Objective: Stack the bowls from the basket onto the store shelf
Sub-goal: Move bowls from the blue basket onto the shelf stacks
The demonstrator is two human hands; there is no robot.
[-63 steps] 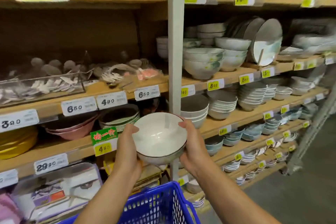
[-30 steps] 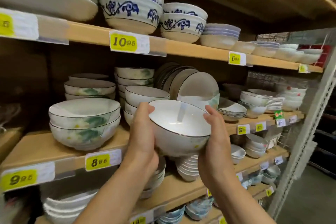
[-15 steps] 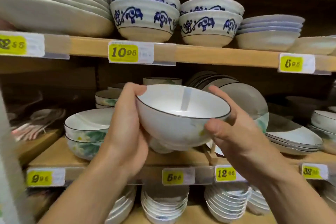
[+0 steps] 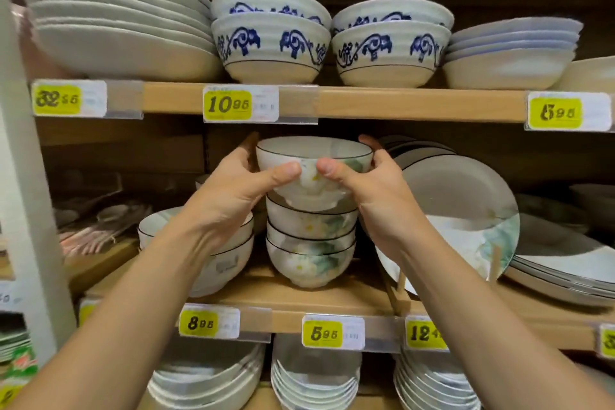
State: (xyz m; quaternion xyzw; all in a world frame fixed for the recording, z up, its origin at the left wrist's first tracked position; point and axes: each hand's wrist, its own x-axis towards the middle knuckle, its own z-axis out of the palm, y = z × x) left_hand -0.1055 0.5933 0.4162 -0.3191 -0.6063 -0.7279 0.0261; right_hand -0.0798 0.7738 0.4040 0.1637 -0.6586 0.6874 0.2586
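- While the wider bowls (image 4: 229, 260) sit untouched at 9 o'clock of the stack (image 4: 311, 243), the work goes on just beside them on the middle shelf (image 4: 332, 296).
- At 9 o'clock of the bowl (image 4: 312, 156), the left hand (image 4: 229, 190) grips its wall, thumb across the front and fingers curled round the back.
- That bowl stands upright, its foot nested in the top of the stack of matching bowls; whether its full weight rests there I cannot tell.
- At 3 o'clock the right hand (image 4: 376, 190) grips likewise, thumb pressed on the front, fingers wrapped behind the rim.
- Further toward 3 o'clock a big plate (image 4: 466, 210) leans on a stand, near the right hand's knuckles.
- By my judgement this bowl is all but placed: what is left is to let go and draw both hands out without knocking the plate. The basket is out of view, so how many bowls remain I cannot tell.
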